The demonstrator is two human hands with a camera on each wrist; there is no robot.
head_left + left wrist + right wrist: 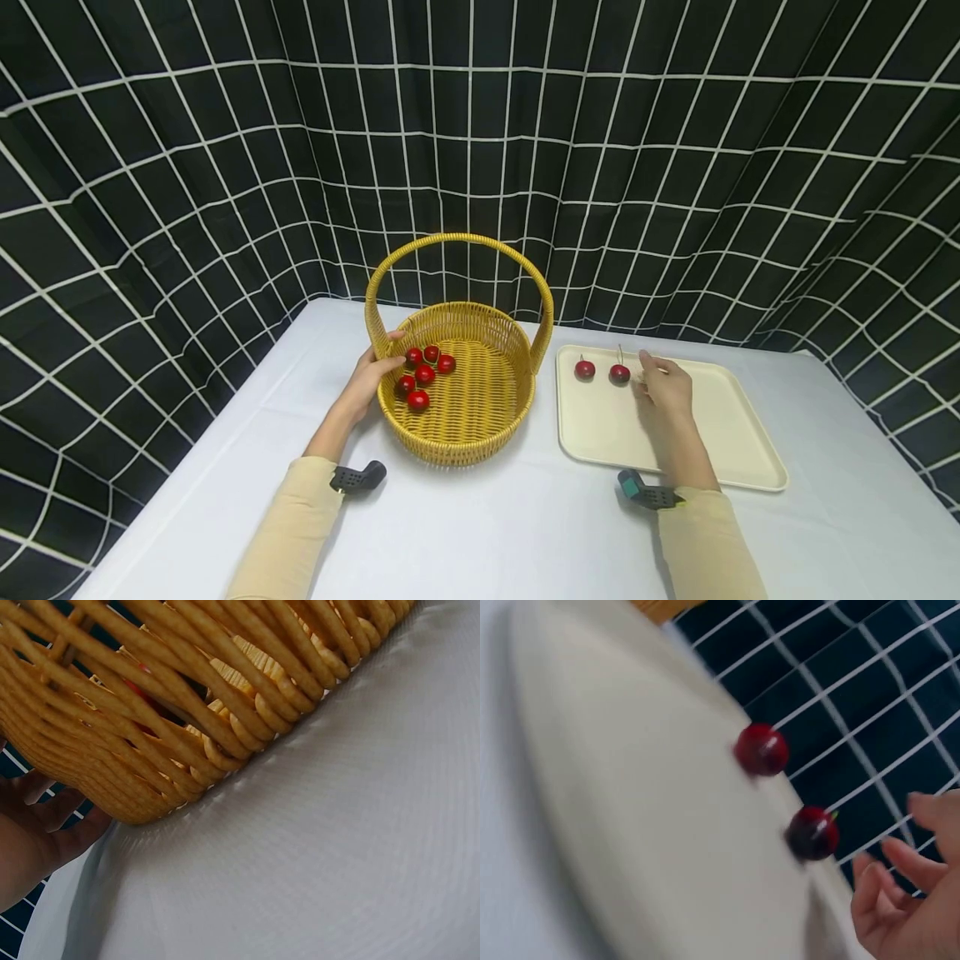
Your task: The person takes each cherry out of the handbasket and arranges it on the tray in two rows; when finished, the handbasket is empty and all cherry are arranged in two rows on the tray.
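Note:
A yellow wicker basket (457, 454) with a tall arched handle stands on the table. My left hand (366, 379) holds its left rim, thumb over the edge and fingers outside; the left wrist view shows that hand (37, 836) against the woven wall. Several red cherries (424, 374) lie inside, toward the left. On a cream tray (675, 442) to the right rest two dark red cherries, the left cherry (585, 369) and the right cherry (619, 374), stems upward. Just right of the latter, my right hand (667, 387) hovers over the tray, fingers loosely bent and holding nothing.
A white cloth (510, 533) covers the table. Behind and at both sides hangs a black curtain (480, 150) with a white grid. The basket's handle (459, 237) rises high above its rim. A gap of white cloth separates basket and tray.

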